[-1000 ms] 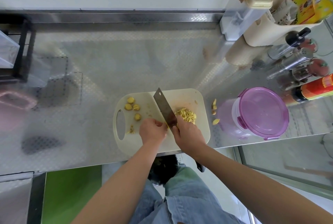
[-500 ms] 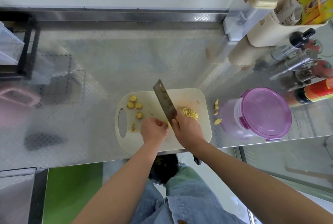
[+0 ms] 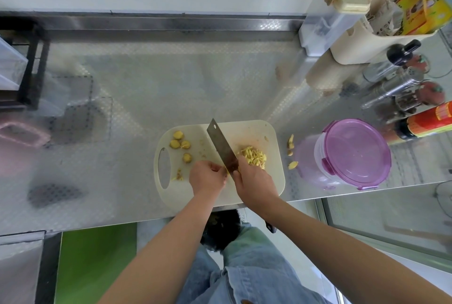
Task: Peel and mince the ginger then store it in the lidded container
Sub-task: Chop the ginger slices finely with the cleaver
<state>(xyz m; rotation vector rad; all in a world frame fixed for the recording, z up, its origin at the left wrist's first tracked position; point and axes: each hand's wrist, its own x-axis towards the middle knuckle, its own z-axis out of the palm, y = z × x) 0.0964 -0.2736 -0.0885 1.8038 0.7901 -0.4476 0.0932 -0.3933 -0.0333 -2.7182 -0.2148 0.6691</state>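
A cream cutting board [image 3: 256,129] lies at the counter's front edge. Several peeled ginger chunks [image 3: 179,143] sit on its left part, and a pile of cut ginger strips [image 3: 253,155] lies on its right part. My right hand [image 3: 254,181] grips the handle of a cleaver [image 3: 221,145], whose blade slants across the board's middle. My left hand [image 3: 208,176] is curled just left of the blade, fingertips pinching a small ginger piece that is mostly hidden. A clear container with a purple lid [image 3: 354,152] stands shut to the right of the board.
Ginger peel scraps [image 3: 291,152] lie between the board and the container. Sauce bottles [image 3: 425,122], shakers and a cream holder [image 3: 362,44] crowd the back right. A black rack [image 3: 31,63] stands at the far left. The counter edge runs just below the board.
The cleaver lifted off the board half a second ago and has come back down beside my left fingers. Both hands stay at the board's front middle.
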